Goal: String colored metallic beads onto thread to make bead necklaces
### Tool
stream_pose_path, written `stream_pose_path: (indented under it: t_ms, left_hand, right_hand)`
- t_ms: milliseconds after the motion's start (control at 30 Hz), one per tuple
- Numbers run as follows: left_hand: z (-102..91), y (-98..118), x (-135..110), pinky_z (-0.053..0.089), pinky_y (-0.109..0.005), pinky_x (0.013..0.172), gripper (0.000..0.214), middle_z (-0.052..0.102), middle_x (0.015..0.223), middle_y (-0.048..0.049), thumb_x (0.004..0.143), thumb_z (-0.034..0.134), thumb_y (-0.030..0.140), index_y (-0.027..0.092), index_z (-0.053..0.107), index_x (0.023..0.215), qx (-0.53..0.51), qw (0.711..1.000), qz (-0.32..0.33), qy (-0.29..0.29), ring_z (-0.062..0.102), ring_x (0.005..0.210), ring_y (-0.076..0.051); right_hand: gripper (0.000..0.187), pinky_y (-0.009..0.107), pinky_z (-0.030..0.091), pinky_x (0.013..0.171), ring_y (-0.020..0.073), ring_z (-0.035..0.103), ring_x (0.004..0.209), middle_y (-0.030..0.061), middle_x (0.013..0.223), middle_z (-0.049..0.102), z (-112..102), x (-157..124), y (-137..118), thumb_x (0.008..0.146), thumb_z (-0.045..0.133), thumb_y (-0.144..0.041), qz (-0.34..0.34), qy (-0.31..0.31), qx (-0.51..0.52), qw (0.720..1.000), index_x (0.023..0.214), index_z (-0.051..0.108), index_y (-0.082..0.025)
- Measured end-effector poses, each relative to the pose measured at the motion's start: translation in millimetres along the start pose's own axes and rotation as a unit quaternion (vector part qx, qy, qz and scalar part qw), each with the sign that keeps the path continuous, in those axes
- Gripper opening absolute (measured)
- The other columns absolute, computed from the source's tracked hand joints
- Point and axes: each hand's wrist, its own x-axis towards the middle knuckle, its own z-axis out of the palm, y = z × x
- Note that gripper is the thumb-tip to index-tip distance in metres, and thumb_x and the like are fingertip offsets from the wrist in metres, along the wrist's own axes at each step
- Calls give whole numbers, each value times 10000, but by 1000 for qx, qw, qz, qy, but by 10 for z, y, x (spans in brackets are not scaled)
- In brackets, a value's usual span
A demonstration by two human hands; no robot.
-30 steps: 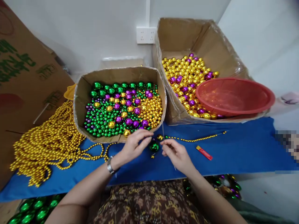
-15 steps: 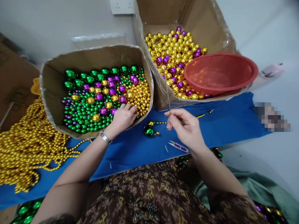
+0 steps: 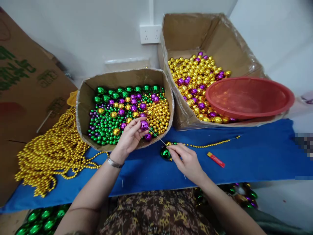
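Observation:
My left hand (image 3: pixel 132 135) pinches a shiny purple bead (image 3: pixel 144 125) just above the near rim of the left cardboard box (image 3: pixel 80 125). In my right hand (image 3: pixel 184 158) is a thin needle (image 3: pixel 157 137), its far tip at the purple bead; whether it has entered the hole I cannot tell. Below the needle, a large green bead (image 3: pixel 165 152) lies on the blue cloth (image 3: pixel 141 176). A string of small gold beads (image 3: pixel 207 145) stretches to the right from near it. Mixed green, purple and gold beads (image 3: pixel 117 114) fill the bottom of the left box.
A taller cardboard box (image 3: pixel 186 29) holds gold and purple beads, with a red plastic basin (image 3: pixel 249 98) resting on its right side. Long gold bead strands (image 3: pixel 56 153) are heaped at the left. A red and yellow stick-like object (image 3: pixel 216 160) lies on the cloth at the right.
My left hand has come up out of the beads with a purple bead. The needle has swung from upright to pointing left at that bead. The view has shifted too.

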Motion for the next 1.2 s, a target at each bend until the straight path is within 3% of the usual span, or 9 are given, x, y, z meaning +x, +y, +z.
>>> stream_pose_path:
  t_ms: [300,433,533,800,1200]
  left_hand:
    - [-5,-55,-48,569,-282,800,250,672,966,-38,791,728,294,217,697,1027,17,997,71,19,631,889,-132]
    - [-10,-109,-80,546,-228,768,218,682,972,-34,784,738,293,227,724,991,79,988,128,35,625,859,-114]
    - [19,-167,-122,527,-243,839,229,682,1068,-56,794,730,285,217,724,1013,134,977,162,28,629,941,-134]
    - [116,-183,-180,537,-259,857,480,689,1030,-64,673,822,233,212,645,1119,54,989,131,28,645,971,-147]
    - [44,-190,-205,526,-228,786,514,682,1004,-50,648,834,216,200,638,1122,21,996,86,14,641,882,-124]
  right_hand:
    - [192,284,534,735,168,667,789,63,869,707,16,-17,13,954,493,-237,-10,-19,-31,999,1014,672,-206]
    - [195,277,518,722,165,660,780,60,859,699,35,-20,21,959,487,-239,-13,-23,-64,998,1006,673,-207]
    - [212,273,505,701,163,649,747,61,812,682,68,-5,13,969,465,-243,-13,-20,-94,995,985,671,-192]
    - [191,273,512,722,164,655,783,61,855,687,109,-12,32,967,465,-224,-7,-10,-49,999,989,653,-200]
    - [228,270,508,685,160,634,742,63,817,667,151,-54,123,973,457,-235,-31,-9,-88,996,1012,678,-201]
